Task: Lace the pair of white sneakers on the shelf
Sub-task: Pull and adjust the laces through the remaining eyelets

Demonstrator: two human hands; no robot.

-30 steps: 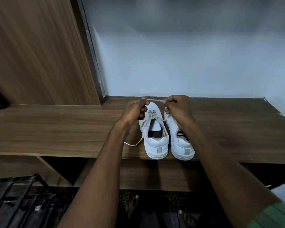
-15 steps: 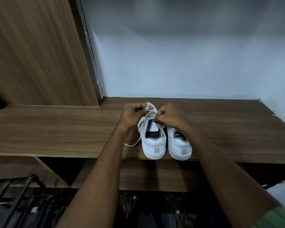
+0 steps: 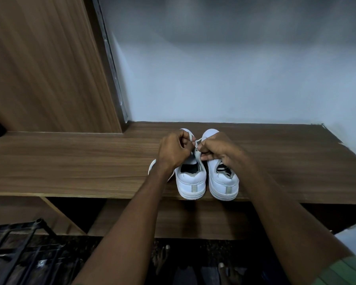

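Wooden shelf (image 3: 70, 161) against pale wall (image 3: 234, 79), both hands' grips, left hand (image 3: 174, 151) and right hand (image 3: 218, 149), pinching lace (image 3: 196, 150).

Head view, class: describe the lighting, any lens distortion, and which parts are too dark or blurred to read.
Head view: dim, soft light, the wall shading darker toward the top; wide-angle bending curves the shelf edge and stretches the forearms; the white sneakers are the brightest, sharpest area; the lace between the left hand and right hand is slightly soft; below the shelf is near-black.

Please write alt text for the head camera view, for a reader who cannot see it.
Two hands, left hand and right hand, pinch a white lace over the left sneaker of a white pair; the right sneaker stands beside it on a wooden shelf.
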